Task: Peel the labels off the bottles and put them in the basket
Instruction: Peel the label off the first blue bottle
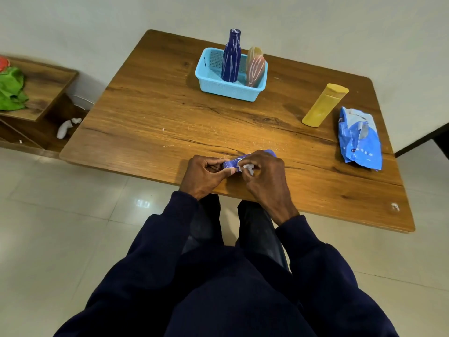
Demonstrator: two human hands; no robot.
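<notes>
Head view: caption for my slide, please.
Left hand and right hand peel the label off a blue bottle; navy bottle and pink bottle sit in the basket.

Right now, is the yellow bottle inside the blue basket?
No, the yellow bottle is out on the table, apart from the basket.

A blue packet (359, 138) lies on the wooden table (155, 113).

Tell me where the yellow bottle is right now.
Head view: the yellow bottle sits on the right of the table, between the blue basket and the blue packet.
</notes>
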